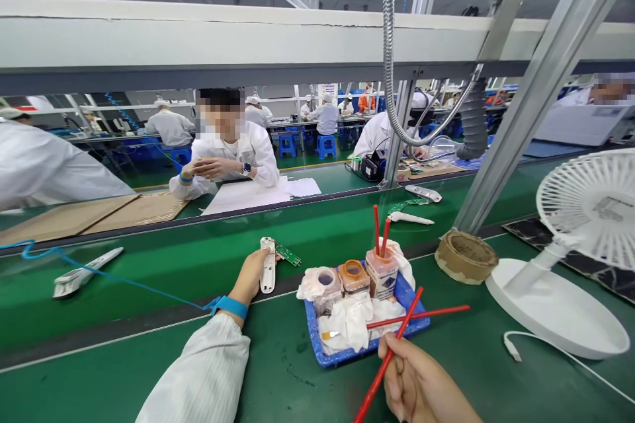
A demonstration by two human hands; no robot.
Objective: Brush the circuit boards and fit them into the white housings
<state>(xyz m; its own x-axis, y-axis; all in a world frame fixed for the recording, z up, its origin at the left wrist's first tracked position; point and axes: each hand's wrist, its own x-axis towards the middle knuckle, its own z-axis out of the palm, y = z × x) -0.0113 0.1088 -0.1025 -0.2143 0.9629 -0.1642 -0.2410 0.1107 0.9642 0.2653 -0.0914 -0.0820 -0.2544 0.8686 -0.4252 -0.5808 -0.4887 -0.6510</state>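
My left hand, with a blue strap at its wrist, grips a white plastic housing over the green belt's near edge. A green circuit board sticks out just right of the housing. In my right hand is a long red stick, held between thumb and fingers and slanting up over the tray. The blue tray holds several bottles and crumpled white tissue. A red-handled brush lies across it, its bristles on the tissue. Two more red sticks stand in the right bottle.
A roll of brown tape and a white fan stand at the right. White housings and boards lie on the belt. A metal post slants up at right. People in white sit beyond the belt.
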